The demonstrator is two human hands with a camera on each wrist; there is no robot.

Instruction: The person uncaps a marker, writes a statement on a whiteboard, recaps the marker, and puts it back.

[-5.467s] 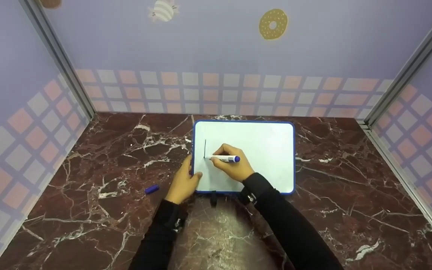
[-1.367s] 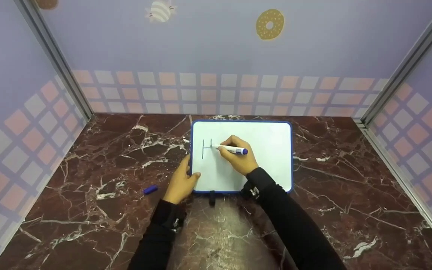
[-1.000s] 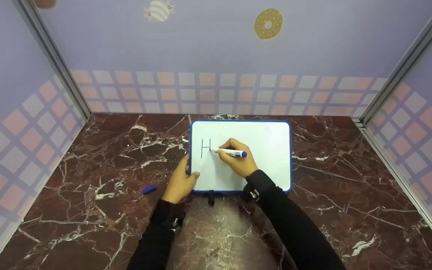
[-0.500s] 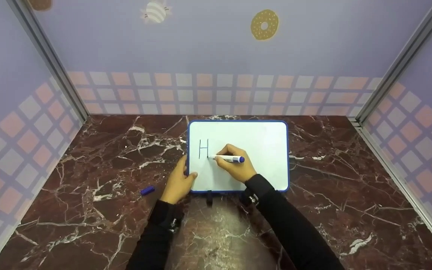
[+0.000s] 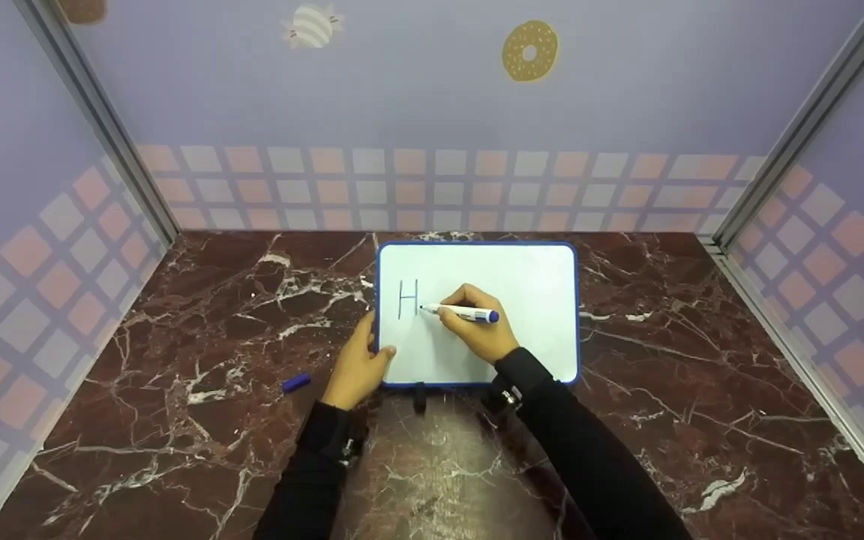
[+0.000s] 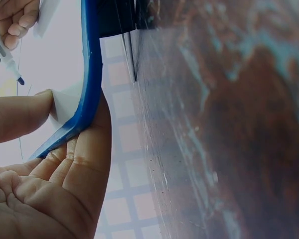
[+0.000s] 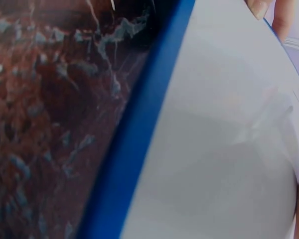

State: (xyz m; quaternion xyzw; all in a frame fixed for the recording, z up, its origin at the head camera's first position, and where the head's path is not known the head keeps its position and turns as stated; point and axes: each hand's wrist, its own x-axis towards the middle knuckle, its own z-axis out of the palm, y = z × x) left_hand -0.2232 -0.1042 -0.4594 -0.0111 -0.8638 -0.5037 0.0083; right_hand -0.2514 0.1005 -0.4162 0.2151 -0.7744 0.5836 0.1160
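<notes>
A blue-framed whiteboard [image 5: 514, 266] is propped up on the marble table, a handwritten letter H [image 5: 408, 297] at its left. My left hand [image 5: 359, 364] grips the left edge near the lower corner. In the left wrist view its thumb [image 6: 25, 117] lies over the white face, with the other fingers behind the frame. My right hand [image 5: 483, 330] pinches a white marker [image 5: 469, 312] with a blue end, tip just right of the H; I cannot tell whether it touches. The right wrist view shows mostly the board's face [image 7: 214, 149] and blue frame [image 7: 139, 134].
The blue marker cap [image 5: 295, 383] lies on the table [image 5: 199, 450] left of my left hand. A small black piece [image 5: 420, 397] juts from the board's bottom edge. Patterned panels [image 5: 447, 112] enclose the table at the back and sides.
The single vertical stroke has become an H, with a crossbar and a second upright added. The marker tip has moved down that upright, then slightly up and right. My left hand keeps its grip.
</notes>
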